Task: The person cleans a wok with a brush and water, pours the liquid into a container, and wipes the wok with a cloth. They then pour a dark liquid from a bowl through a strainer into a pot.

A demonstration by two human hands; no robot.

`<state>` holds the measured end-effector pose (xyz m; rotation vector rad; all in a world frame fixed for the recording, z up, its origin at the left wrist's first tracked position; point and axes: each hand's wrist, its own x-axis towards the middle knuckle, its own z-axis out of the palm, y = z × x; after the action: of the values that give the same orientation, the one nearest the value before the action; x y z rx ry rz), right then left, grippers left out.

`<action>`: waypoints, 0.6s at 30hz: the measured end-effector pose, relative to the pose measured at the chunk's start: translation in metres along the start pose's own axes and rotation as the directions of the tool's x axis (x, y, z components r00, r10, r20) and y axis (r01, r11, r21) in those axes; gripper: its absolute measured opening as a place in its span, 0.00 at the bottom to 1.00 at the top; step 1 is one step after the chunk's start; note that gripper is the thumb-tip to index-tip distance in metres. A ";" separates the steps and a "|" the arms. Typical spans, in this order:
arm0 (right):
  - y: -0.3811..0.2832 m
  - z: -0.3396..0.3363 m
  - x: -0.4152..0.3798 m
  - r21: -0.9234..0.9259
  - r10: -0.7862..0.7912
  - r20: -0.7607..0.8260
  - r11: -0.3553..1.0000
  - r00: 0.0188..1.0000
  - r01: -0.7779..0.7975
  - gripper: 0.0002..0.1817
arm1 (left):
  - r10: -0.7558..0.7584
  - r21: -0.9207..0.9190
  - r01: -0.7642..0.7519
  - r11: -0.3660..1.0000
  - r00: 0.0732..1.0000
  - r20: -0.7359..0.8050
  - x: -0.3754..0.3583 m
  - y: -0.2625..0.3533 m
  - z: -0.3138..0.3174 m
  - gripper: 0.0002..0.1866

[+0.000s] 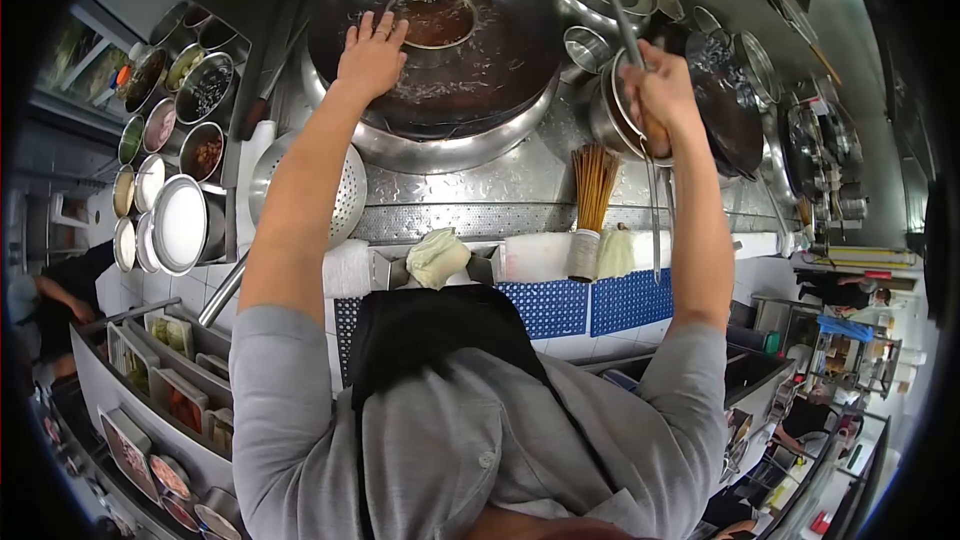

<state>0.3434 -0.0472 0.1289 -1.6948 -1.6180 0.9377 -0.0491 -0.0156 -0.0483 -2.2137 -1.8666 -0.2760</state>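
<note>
My left hand (pixel 372 58) is over the left side of a large dark wok (pixel 500 90), fingers spread and holding nothing. Its fingertips are close to the rim of a round metal bowl (pixel 440 44) that sits in the wok with brownish liquid inside. On the right, my right hand (pixel 662 95) is closed around the handle of a long metal ladle (pixel 618 12), whose bowl end points up and away from me. The ladle's wooden handle end shows below my fingers. Beneath that hand stands a metal pot (pixel 604 125), partly hidden by it.
A perforated skimmer (pixel 345 202) lies left of the wok. A bamboo brush (pixel 594 185) stands at the counter front, near a crumpled cloth (pixel 438 258). Ingredient bowls (pixel 205 90) line the left; a second wok (pixel 735 125) is at right. Other people are in the background.
</note>
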 end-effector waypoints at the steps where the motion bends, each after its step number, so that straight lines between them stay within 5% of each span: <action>1: 0.014 -0.005 0.028 -0.085 -0.011 -0.044 0.996 0.999 0.007 0.24 | -0.024 0.037 0.024 0.999 1.000 0.006 -0.005 -0.003 -0.004 0.29; 4: 0.054 -0.026 0.116 -0.295 -0.082 -0.087 0.954 0.993 0.053 0.09 | -0.151 0.041 0.150 0.988 0.988 0.037 -0.011 -0.002 -0.013 0.28; 7: 0.077 -0.029 0.175 -0.237 0.008 -0.095 0.971 0.995 -0.030 0.10 | -0.153 -0.053 0.151 0.987 0.988 -0.038 -0.020 -0.003 -0.010 0.22; 9: 0.088 -0.032 0.205 0.156 0.208 0.069 0.964 0.976 -0.216 0.03 | -0.117 -0.141 0.108 0.984 0.992 -0.051 -0.025 -0.006 -0.012 0.16; 10: 0.098 -0.042 0.221 0.405 0.232 0.233 0.860 0.944 -0.311 0.03 | -0.096 -0.186 0.083 0.979 0.994 -0.058 -0.026 -0.008 -0.014 0.15; 12: 0.115 -0.056 0.250 0.834 0.237 0.288 0.414 0.928 -0.365 0.04 | -0.152 -0.216 0.119 0.969 0.978 -0.141 -0.029 -0.006 -0.015 0.14; 14: 0.125 -0.065 0.244 0.936 0.024 0.351 -0.005 0.936 -0.351 0.05 | -0.170 -0.225 0.128 0.966 0.969 -0.180 -0.031 -0.009 -0.020 0.14; 15: 0.120 -0.064 0.235 0.888 -0.032 0.451 -0.079 0.892 -0.452 0.09 | -0.171 -0.234 0.123 0.964 0.966 -0.193 -0.032 -0.015 -0.021 0.14; 16: 0.107 -0.067 0.223 0.867 -0.039 0.487 -0.096 0.873 -0.488 0.13 | -0.303 -0.288 0.312 0.905 0.950 0.077 -0.028 -0.012 -0.044 0.15; 17: 0.095 -0.070 0.211 0.845 -0.046 0.521 -0.112 0.852 -0.523 0.17 | -0.253 -0.306 0.208 0.929 0.961 -0.116 -0.027 -0.018 -0.046 0.10; 18: 0.081 -0.074 0.199 0.864 -0.009 0.500 -0.073 0.866 -0.499 0.21 | -0.290 -0.321 0.246 0.915 0.952 -0.096 -0.023 -0.020 -0.056 0.09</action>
<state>0.4506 0.1483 0.0875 -0.6235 -0.2093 2.0430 -0.0727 -0.0502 -0.0005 -2.0410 -2.1689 -0.8016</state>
